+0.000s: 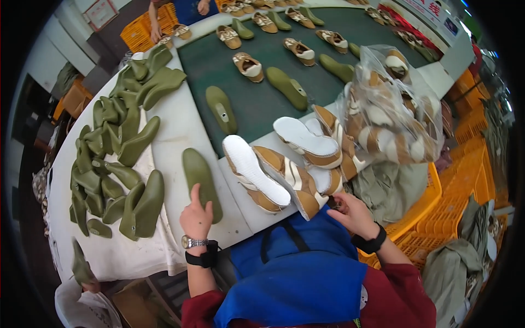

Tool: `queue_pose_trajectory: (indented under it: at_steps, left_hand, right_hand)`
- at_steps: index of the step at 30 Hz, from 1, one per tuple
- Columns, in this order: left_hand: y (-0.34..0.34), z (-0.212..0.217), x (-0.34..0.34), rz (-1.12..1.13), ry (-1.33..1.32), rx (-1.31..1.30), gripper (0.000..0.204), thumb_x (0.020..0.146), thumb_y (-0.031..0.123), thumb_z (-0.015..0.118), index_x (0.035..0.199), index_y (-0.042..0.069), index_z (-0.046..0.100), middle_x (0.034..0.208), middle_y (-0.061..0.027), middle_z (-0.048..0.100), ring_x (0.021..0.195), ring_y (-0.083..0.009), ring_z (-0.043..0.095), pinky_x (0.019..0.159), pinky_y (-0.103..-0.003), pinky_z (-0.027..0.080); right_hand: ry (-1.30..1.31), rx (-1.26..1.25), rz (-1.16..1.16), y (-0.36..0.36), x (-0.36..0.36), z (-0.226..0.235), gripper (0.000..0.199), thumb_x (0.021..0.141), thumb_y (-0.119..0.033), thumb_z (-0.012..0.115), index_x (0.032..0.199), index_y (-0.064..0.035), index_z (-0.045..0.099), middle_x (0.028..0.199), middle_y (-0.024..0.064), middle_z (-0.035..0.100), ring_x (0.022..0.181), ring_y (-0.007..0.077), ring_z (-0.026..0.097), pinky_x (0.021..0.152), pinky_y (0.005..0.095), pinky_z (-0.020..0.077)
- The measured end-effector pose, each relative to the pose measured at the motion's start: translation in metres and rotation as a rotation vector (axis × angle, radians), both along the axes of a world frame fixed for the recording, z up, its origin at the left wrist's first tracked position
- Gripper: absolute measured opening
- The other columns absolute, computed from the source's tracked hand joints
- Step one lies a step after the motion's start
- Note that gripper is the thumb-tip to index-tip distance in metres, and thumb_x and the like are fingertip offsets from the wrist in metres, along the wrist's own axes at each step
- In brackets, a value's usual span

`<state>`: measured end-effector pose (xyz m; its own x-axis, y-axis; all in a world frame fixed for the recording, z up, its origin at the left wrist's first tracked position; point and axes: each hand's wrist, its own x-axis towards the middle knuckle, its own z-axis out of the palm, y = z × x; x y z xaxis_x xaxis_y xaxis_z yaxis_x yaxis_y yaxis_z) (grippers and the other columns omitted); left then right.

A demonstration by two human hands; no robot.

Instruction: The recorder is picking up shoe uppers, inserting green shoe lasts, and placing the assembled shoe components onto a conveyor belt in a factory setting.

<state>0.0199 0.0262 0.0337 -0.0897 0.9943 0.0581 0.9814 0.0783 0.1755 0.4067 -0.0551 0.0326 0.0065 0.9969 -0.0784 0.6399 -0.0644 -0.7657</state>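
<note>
While spreading the index finger and thumb of the left hand (197, 220) over 1 green shoe last (205, 179) on the white tabletop (178, 128), holds the right hand (353, 214) well apart, at the near edge of the tan-and-white shoes (295, 180); cannot tell whether clamped on any. Left, heaped: more green lasts (139, 145). Right, behind the shoes: 1 clear bag (395, 116) of similar footwear.

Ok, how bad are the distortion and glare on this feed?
Head view: strong fisheye bend, the white table curving at left; head view: black sides and corners; head view: bright highlights on the clear plastic bag; head view: left hand and the green shoe last it touches remain readable.
</note>
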Motion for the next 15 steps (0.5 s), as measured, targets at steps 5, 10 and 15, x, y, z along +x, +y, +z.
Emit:
queue_pose_trajectory:
  at_steps: [5, 10, 15]
  left_hand:
    - [-0.015, 0.023, 0.025, -0.003, 0.134, 0.117, 0.049, 0.078, 0.027, 0.067, 0.121, 0.008, 0.052, 0.067, -0.0113, 0.060, 0.059, -0.0309, 0.061, 0.052, -0.041, 0.047]
    - [-0.019, 0.034, 0.089, -0.209, -0.182, 0.196, 0.057, 0.082, 0.031, 0.065, 0.130, 0.008, 0.045, 0.086, -0.0175, 0.063, 0.077, -0.0333, 0.062, 0.064, -0.039, 0.049]
    - [0.016, -0.036, 0.086, -0.183, -0.674, 0.043, 0.080, 0.083, 0.033, 0.066, 0.143, 0.007, 0.020, 0.110, -0.0194, 0.057, 0.084, -0.0263, 0.062, 0.069, -0.035, 0.050]
  right_hand:
    - [0.005, 0.062, -0.191, 0.011, -0.014, -0.001, 0.038, 0.075, -0.022, 0.074, 0.104, -0.0039, 0.058, 0.085, 0.0086, 0.061, 0.058, 0.0169, 0.057, 0.055, 0.0289, 0.0476]
    - [-0.135, 0.198, -0.002, 0.008, -0.028, 0.000, 0.039, 0.074, -0.021, 0.075, 0.104, -0.0045, 0.058, 0.084, 0.0080, 0.058, 0.059, 0.0188, 0.056, 0.055, 0.0306, 0.0469]
    - [-0.185, 0.274, 0.150, 0.005, -0.054, 0.004, 0.039, 0.074, -0.023, 0.074, 0.103, -0.0038, 0.056, 0.091, 0.0104, 0.055, 0.078, 0.0293, 0.060, 0.064, 0.0362, 0.0493]
